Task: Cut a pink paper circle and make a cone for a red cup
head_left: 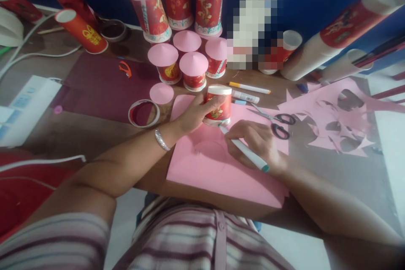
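Observation:
My left hand (195,114) is wrapped round a short red cardboard tube (221,111) with a white upper rim and printed figures. The tube stands on, or just over, a sheet of pink paper (196,164). In my right hand (256,141) is a white marker pen (248,154) with a green end. Its tip is at the lower edge of the tube; whether it touches cannot be made out. A faint curved line shows on the pink sheet below the tube. Scissors (268,119) with dark handles lie open just beyond my right hand.
Several red tubes with pink cone tops (193,65) stand at the back. A glue stick (245,96) and a yellow-and-white pen (249,88) lie nearby. Cut pink scraps (335,114) spread at right. Left are a tape roll (144,113), a pink disc (161,93) and a power strip (30,105).

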Demonstrator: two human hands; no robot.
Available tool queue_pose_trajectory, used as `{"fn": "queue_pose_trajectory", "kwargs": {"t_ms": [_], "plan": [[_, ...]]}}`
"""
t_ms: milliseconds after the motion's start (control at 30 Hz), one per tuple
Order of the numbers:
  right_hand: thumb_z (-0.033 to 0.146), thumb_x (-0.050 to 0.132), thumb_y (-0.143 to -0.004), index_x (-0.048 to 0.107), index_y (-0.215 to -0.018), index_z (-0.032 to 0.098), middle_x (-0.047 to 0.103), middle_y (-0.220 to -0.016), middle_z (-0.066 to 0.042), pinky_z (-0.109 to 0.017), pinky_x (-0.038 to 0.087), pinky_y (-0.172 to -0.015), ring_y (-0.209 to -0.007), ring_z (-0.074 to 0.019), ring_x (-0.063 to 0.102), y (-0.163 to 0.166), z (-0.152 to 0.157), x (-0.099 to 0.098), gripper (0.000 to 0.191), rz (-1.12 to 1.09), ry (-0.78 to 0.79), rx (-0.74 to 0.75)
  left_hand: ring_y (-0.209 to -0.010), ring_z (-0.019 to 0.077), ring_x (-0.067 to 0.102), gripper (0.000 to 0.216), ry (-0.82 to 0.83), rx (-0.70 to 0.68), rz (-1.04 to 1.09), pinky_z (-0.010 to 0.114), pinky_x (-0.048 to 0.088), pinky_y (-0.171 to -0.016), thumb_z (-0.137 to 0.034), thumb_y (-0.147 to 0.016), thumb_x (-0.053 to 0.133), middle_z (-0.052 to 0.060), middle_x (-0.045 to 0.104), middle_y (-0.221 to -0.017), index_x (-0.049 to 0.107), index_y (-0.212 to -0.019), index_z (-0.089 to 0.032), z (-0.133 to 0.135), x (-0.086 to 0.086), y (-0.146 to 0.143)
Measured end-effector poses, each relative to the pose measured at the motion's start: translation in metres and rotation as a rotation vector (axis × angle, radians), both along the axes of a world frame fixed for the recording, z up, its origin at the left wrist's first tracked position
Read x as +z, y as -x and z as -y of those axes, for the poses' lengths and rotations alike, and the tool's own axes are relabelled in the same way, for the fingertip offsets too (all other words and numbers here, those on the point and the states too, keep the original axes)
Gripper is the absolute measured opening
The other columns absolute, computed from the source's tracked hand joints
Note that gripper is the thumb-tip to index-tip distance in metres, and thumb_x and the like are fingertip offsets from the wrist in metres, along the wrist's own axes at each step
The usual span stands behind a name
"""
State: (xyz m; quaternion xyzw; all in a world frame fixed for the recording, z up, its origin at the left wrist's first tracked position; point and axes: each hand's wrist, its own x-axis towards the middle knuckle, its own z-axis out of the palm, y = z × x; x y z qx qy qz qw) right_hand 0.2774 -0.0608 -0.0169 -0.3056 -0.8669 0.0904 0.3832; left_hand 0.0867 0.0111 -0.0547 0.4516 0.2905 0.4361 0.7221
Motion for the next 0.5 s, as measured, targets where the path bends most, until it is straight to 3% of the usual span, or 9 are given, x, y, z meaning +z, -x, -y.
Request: {"fn": "queue_pose_trajectory", "kwargs": {"t_ms": [300, 500], "plan": [[0.008, 0.061, -0.091, 0.057, -0.093, 0.024, 0.069, -0.073, 0.002, -0.024, 0.051, -0.056, -0.06, -0.0123, 0.065, 0.0019, 0.0012, -0.0014, 0.016, -0.044, 0.095, -0.045, -0.071, 0.0094, 0.062, 0.041, -0.036, 0.01, -0.014, 0.023, 0.048, -0.066, -0.054, -0.086, 0.083, -0.003, 0.065, -0.082, 0.063, -0.097, -0.02, -0.0007, -0.0009, -0.0018], [0.011, 0.063, -0.091, 0.056, -0.094, 0.025, 0.07, -0.076, 0.001, -0.027, 0.054, -0.056, -0.062, -0.0145, 0.067, -0.0007, 0.0012, 0.0002, 0.016, -0.145, 0.129, 0.01, -0.079, 0.012, 0.066, 0.042, -0.013, 0.017, 0.004, 0.026, 0.052, -0.077, -0.055, -0.085, 0.084, -0.002, 0.067, -0.082, 0.065, -0.096, -0.02, -0.0004, 0.0013, -0.0018]]}}
